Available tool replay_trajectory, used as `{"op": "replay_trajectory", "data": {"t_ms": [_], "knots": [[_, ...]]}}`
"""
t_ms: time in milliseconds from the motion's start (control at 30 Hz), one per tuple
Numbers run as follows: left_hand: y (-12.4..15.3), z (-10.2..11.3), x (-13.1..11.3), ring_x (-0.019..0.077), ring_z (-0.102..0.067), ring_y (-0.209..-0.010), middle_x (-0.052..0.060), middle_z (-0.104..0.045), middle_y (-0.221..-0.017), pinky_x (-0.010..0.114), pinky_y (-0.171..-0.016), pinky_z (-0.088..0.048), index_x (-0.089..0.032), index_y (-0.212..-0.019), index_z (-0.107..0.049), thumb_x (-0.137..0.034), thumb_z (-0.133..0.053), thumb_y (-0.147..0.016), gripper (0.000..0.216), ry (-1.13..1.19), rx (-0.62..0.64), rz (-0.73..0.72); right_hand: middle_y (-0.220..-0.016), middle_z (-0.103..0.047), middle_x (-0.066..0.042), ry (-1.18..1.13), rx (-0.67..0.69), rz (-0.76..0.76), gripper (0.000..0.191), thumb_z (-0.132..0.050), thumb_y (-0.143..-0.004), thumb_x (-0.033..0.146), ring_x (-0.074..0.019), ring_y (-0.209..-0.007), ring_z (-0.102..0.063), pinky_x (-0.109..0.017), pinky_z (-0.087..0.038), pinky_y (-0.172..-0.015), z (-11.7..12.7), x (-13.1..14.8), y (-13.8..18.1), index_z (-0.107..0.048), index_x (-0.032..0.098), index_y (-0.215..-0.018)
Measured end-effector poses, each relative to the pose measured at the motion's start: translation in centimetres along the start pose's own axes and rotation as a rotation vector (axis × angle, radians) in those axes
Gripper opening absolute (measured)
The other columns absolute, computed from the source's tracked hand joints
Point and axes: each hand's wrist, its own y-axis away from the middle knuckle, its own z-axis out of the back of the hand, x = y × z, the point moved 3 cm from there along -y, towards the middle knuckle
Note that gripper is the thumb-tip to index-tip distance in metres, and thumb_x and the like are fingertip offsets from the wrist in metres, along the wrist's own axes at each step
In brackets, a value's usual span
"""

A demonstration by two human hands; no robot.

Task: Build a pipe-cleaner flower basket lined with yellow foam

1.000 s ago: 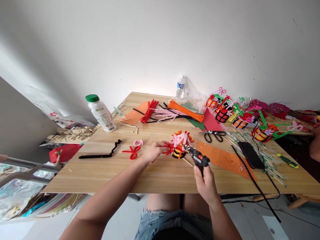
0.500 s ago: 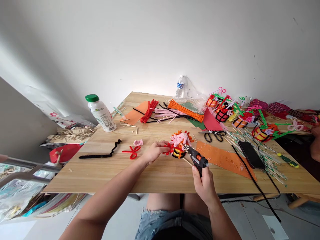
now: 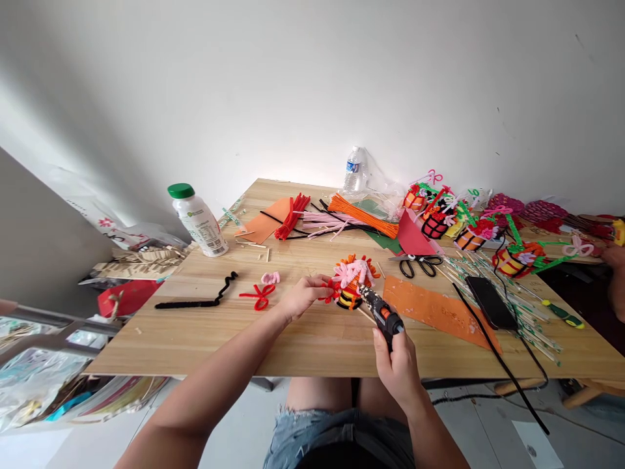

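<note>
My right hand (image 3: 399, 361) is wrapped round the handle of a black hot glue gun (image 3: 383, 316). The gun's nozzle touches, or nearly touches, a small pipe-cleaner flower basket (image 3: 349, 296), yellow and black below with orange, pink and red fuzzy flowers on top. With closed fingers my left hand (image 3: 307, 294) grips the basket's left side at the red flower; the fingertips are partly hidden. Left of that hand lie a red pipe-cleaner bow (image 3: 258, 297), a small pink pipe-cleaner piece (image 3: 270, 278) and a bent black pipe cleaner (image 3: 188, 304).
Scissors (image 3: 420, 265), orange felt (image 3: 434, 309), a phone (image 3: 489, 303) and thin sticks (image 3: 530, 319) lie to the right. Finished baskets (image 3: 517, 258) stand behind them. Pipe-cleaner bundles (image 3: 364, 215) and a water bottle (image 3: 355, 169) are at the back, a white bottle (image 3: 199, 221) at left. Another person's hand (image 3: 616, 257) shows far right.
The glue gun has shifted slightly down and left, its nozzle staying at the basket. My left hand keeps its place. At far right, the other person's hand has come further into view with something yellow.
</note>
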Motion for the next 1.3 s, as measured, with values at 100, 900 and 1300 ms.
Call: {"op": "replay_trajectory", "data": {"t_ms": [100,900,1300], "knots": [[0.0,0.0,0.0,0.0226,-0.054,-0.092,0.008,-0.063,-0.096,0.033,-0.083,-0.039,-0.016,-0.053,-0.066,-0.036,-0.074,-0.063,0.023,-0.006,-0.002,-0.001,-0.126,-0.061,-0.02,-0.002,0.007,-0.006,0.046,-0.045,-0.095,0.026,-0.0286,-0.115,-0.062,-0.041,-0.057,-0.088,-0.1,0.1,0.1,-0.039,0.014,-0.139],[0.1,0.0,0.1,0.0224,-0.054,-0.091,0.006,-0.063,-0.091,0.032,-0.081,-0.039,-0.017,-0.056,-0.067,-0.036,-0.073,-0.064,0.021,-0.02,0.003,0.009,-0.126,-0.062,-0.019,-0.042,0.042,-0.029,0.047,-0.046,-0.095,0.024,-0.0286,-0.114,-0.062,-0.043,-0.057,-0.089,-0.2,0.5,1.1,-0.039,0.014,-0.14],[0.1,0.0,0.2,0.0223,-0.054,-0.091,0.007,-0.063,-0.094,0.033,-0.081,-0.039,-0.016,-0.055,-0.067,-0.036,-0.073,-0.064,0.022,-0.001,0.007,0.004,-0.127,-0.061,-0.02,-0.04,0.017,-0.038,0.045,-0.046,-0.094,0.025,-0.0293,-0.116,-0.061,-0.044,-0.057,-0.09,-0.4,0.1,0.8,-0.041,0.013,-0.137]]}}
